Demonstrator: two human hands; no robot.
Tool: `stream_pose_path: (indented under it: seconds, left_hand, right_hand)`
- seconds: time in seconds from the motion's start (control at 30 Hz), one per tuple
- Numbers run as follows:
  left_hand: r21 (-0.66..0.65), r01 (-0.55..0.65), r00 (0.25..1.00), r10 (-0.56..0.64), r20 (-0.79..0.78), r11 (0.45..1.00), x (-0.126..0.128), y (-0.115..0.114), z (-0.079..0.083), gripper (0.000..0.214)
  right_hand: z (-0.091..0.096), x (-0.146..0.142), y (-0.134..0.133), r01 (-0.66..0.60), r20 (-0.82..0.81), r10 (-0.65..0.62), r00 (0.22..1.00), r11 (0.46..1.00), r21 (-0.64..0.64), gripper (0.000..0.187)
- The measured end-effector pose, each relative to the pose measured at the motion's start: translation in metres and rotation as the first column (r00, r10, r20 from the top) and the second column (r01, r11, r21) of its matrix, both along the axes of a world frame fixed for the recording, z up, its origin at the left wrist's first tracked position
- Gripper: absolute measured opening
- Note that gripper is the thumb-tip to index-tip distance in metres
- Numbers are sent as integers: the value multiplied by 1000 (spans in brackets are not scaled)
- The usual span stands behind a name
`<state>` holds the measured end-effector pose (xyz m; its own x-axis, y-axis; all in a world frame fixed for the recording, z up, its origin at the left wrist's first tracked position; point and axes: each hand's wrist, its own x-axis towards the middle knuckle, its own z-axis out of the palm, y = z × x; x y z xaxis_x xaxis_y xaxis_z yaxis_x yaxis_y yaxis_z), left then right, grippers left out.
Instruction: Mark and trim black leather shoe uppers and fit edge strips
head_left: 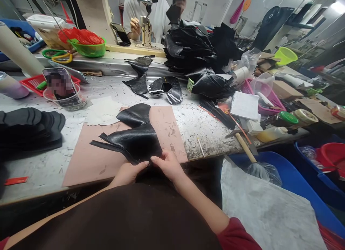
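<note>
Shiny black leather piece (137,140) lies on a flat pink board (88,160), & the board lies at the near edge of the speckled grey-white bench (210,131), approx in the middle.

Both hands are at the near tip of the piece, right at the bench's near edge. The left hand (129,172) has its fingers (144,164) curled & closed on that tip. The right hand (168,165) comes in from the right w/ its fingers (154,158) closed on the same tip, so the two hands almost touch. Both are just as near to it.

From the fingers the piece spreads away & to the left. Its long way runs left to right across the board: thin cut strips stick out at the left end, the fat part is by the hands. One more rounded flap points to the far edge.

Other stuff:
- wooden-handled hammer (244,146), near edge, right of the board, well apart from the hands
- white spiral notepad (244,105), right side
- phone standing in a clear plastic cup (63,86), left side
- stack of flat black sole shapes (27,126), left edge
- big heap of black leather bits (194,45), far edge
- another person's hand (134,25) past the far edge, by a sewing machine (145,27)

No words or brand names can be read; the notepad page is too small to read.
</note>
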<state>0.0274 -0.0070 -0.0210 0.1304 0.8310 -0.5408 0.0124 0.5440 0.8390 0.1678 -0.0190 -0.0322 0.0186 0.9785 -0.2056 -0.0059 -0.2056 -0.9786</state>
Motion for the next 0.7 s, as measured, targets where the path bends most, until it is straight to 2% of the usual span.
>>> stream_pose_path:
  seconds: [0.17, 0.27, 0.33, 0.43, 0.53, 0.6, 0.7]
  left_hand:
    - [-7, 45, 997, -46, -69, 999, -2, 4, -7, 38]
    - [-39, 50, 997, -53, -60, 998, -3, 6, -10, 40]
    - [-65, 39, 999, -41, -29, 997, -2, 6, -11, 40]
    - [-53, 33, 999, -34, -26, 998, 0, 7, -10, 41]
    - [-2, 48, 992, -48, -115, 999, 2, 10, -5, 43]
    - [-26, 112, 983, -114, -140, 993, 3, 12, 0, 40]
    - [-103, 223, 974, -225, -1, 969, 4, 15, 5, 37]
  right_hand:
    - [1, 3, 1, -5, 73, 1, 997, 999, 52, 9]
    - [4, 7, 1, -32, 231, 12, 973, 996, 80, 7]
    - [5, 9, 1, -34, 352, -4, 936, 994, 101, 14]
    - [7, 10, -2, -85, 427, 45, 903, 994, 75, 18]
    - [10, 11, -2, -133, 450, 115, 886, 991, 9, 13]
    - [10, 16, 3, -135, 540, 115, 834, 991, -3, 10]
    - [9, 36, 16, -89, 728, 63, 682, 996, -2, 8]
